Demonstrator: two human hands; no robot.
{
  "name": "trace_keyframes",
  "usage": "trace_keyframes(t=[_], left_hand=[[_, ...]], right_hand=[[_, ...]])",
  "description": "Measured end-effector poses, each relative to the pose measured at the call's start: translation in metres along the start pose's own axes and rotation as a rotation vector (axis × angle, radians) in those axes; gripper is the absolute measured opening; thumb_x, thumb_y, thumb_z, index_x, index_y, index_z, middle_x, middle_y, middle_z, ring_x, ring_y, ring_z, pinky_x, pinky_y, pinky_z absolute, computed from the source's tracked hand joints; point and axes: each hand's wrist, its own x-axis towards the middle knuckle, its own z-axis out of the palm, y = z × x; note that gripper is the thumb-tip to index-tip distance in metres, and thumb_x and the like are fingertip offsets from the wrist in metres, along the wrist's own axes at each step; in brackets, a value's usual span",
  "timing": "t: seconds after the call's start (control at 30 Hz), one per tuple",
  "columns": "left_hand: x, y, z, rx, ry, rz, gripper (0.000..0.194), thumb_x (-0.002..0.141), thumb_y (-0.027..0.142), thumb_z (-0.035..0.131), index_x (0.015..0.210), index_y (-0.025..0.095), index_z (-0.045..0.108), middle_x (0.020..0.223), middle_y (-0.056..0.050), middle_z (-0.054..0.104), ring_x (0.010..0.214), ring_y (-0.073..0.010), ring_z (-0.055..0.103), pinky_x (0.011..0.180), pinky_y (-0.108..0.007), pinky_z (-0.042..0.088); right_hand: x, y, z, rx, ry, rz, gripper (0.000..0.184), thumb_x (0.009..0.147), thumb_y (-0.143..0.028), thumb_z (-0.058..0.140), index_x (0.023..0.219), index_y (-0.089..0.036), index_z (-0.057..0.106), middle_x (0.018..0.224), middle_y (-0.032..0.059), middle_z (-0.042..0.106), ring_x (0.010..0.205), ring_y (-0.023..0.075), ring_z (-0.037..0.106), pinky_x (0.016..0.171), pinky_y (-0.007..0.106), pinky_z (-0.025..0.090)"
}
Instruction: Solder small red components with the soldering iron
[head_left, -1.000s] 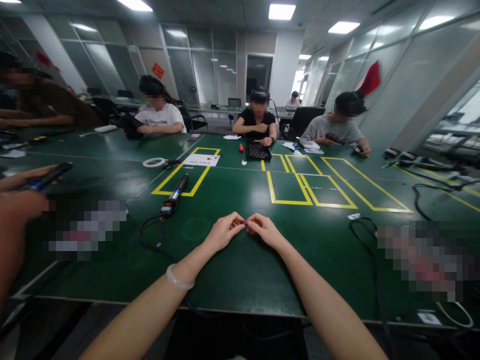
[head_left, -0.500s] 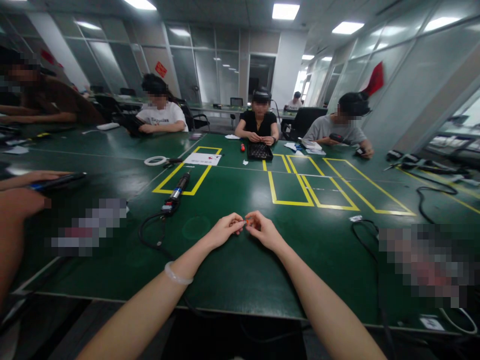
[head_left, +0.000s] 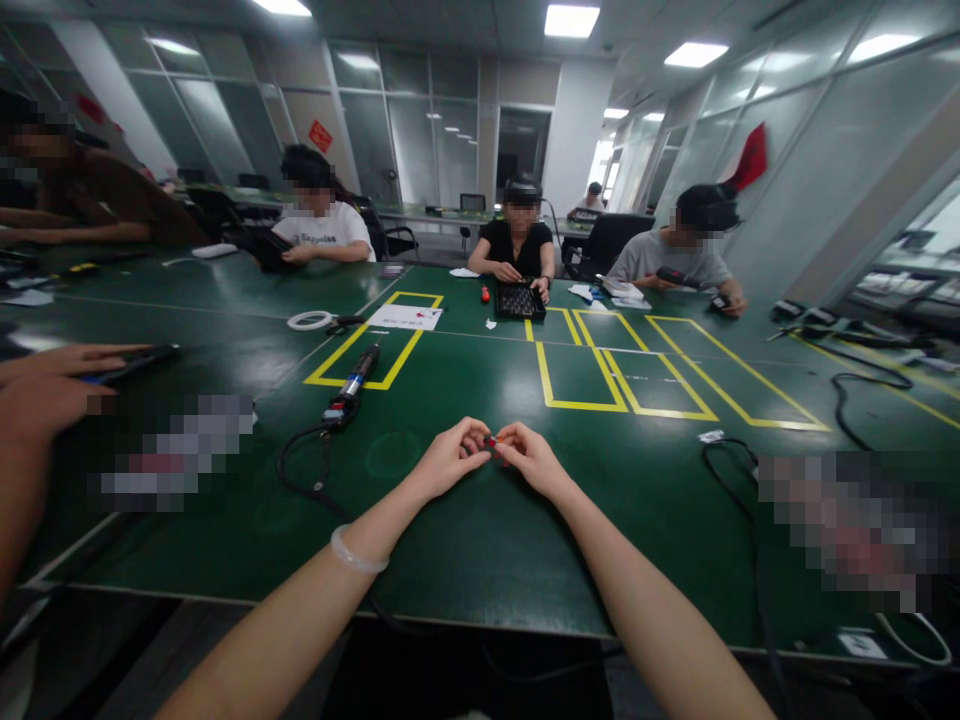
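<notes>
Small red-and-dark part (head_left: 490,441), held between the fingertips of the left hand (head_left: 459,455) and right hand (head_left: 523,457), both curled, above the green surface (head_left: 480,560); electric screwdriver (head_left: 354,385) laid beyond the left hand.

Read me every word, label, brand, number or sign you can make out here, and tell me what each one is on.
No text reads clearly enough to quote.
White shirt: dark chest lettering, too blurred.
White sheet: a printed line, too small.
Red wall sign: marks too small.
White label, lower right: marks too small.
</notes>
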Motion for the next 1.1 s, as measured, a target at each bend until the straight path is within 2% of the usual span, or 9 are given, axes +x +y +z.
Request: trace_keyframes(t=[0.17,0.3,0.47,0.63,0.83,1.1], left_hand=[[-0.001,0.000,-0.002,0.095,0.004,0.080,0.027,0.080,0.027,0.060,0.105,0.019,0.057,0.095,-0.003,0.058,0.075,-0.0118,0.055,0.061,-0.022,0.044],[-0.003,0.003,-0.003,0.151,-0.009,0.131,0.017,0.083,0.028,0.056,0.096,0.019,0.062,0.091,-0.003,0.058,0.076,-0.0127,0.055,0.066,-0.023,0.044],[-0.002,0.002,-0.004,0.109,-0.003,0.053,0.021,0.084,0.032,0.055,0.097,0.017,0.062,0.087,-0.003,0.063,0.072,-0.0131,0.056,0.065,-0.024,0.043],[0.000,-0.006,-0.005,0.028,0.020,-0.001,0.028,0.084,0.038,0.055,0.099,0.016,0.062,0.089,-0.004,0.065,0.075,-0.0142,0.058,0.067,-0.024,0.044],[-0.001,-0.006,-0.004,0.000,-0.003,-0.041,0.030,0.083,0.041,0.055,0.096,0.014,0.062,0.084,-0.003,0.064,0.072,-0.0135,0.057,0.066,-0.024,0.043],[-0.002,-0.001,-0.002,0.005,-0.051,-0.048,0.031,0.084,0.042,0.052,0.091,0.014,0.063,0.075,-0.001,0.061,0.066,-0.0125,0.054,0.062,-0.023,0.041]], right_hand=[[0.001,0.004,0.001,0.041,-0.046,0.008,0.027,0.081,-0.042,0.060,0.089,-0.016,0.055,0.075,0.0012,0.061,0.062,0.0114,0.054,0.060,0.025,0.044],[0.001,0.003,0.000,0.024,-0.091,0.004,0.028,0.085,-0.043,0.055,0.086,-0.015,0.057,0.072,0.0023,0.063,0.064,0.0120,0.056,0.064,0.026,0.045],[0.000,0.000,0.000,0.039,-0.054,0.003,0.029,0.085,-0.043,0.054,0.094,-0.016,0.055,0.072,0.0011,0.062,0.062,0.0119,0.055,0.062,0.026,0.045],[-0.002,0.000,0.002,0.006,-0.036,-0.063,0.032,0.079,-0.033,0.061,0.106,-0.019,0.050,0.078,-0.0007,0.060,0.059,0.0101,0.052,0.060,0.024,0.043],[-0.005,-0.006,0.004,-0.192,-0.016,-0.145,0.026,0.080,-0.026,0.058,0.104,-0.020,0.051,0.080,-0.0005,0.061,0.062,0.0111,0.051,0.063,0.025,0.042],[-0.005,-0.008,0.002,-0.294,0.003,-0.169,0.015,0.081,-0.027,0.056,0.095,-0.019,0.055,0.079,0.0003,0.060,0.066,0.0127,0.053,0.063,0.025,0.041]])
